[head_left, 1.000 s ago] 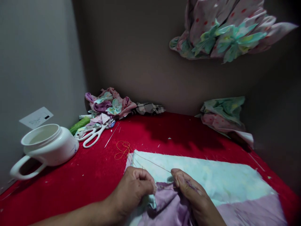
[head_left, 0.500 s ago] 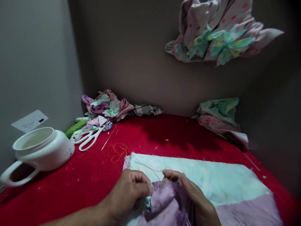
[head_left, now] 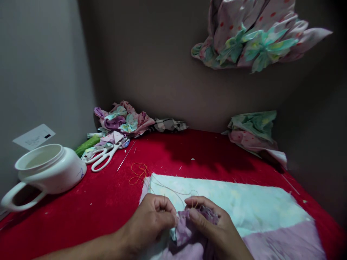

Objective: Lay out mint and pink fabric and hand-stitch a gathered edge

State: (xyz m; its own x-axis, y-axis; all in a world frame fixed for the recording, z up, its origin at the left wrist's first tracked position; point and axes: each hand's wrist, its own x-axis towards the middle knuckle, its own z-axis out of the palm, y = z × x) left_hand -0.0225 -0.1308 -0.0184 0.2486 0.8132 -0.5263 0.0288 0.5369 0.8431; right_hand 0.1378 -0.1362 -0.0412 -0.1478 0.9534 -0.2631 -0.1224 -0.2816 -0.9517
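My left hand is closed, pinching a thin needle that sticks up between its fingers, and it presses the edge of a bunched purple cloth piece. My right hand is closed on the same purple bunch from the right, fingers curled over it. A tan thread loops slack from the hands across the pale mint fabric lying on the red table cover.
White scissors, a long needle and orange thread lie at back left. A white lidless pot with handle stands at the left. Fabric bundles sit at the back corners; a fabric flower hangs on the wall.
The thread, taut a second ago, now hangs in slack loops. My right hand has moved left and curled over the purple bunch, closer to my left hand.
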